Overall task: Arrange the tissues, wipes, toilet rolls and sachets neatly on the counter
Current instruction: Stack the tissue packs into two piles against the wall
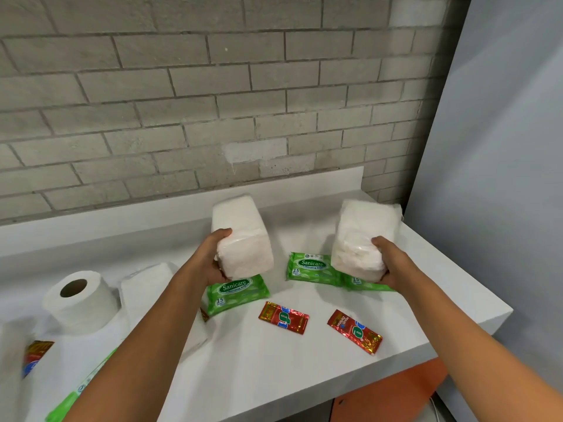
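Tissue packs fill both of your hands: your left hand (213, 263) wraps its fingers around the near end of 1 white tissue pack (243, 236), thumb on top, and your right hand (388, 263) clasps a 2nd, more crumpled tissue pack (362, 236) the same way. You hold both packs tilted, raised above the white counter (274, 360), well apart from each other.

Under the left pack lies a green wipes packet (237, 292). 2 more green wipes packets sit side by side and overlapping under the right pack; you can read the label on the middle wipes packet (310, 268), while the right wipes packet (365, 284) is mostly hidden. Nearer to you, 2 red sachets (283, 317) (355, 332) lie flat and apart on the counter.

To your left, a toilet roll (80, 301) lies tipped with its core facing up toward you, just beside a 3rd tissue pack (146, 287) that your left forearm partly covers. At the left edge another red sachet (35, 356) and a green wipes packet edge (73, 397) show blurred. A grey brick wall (182, 102) backs the counter.
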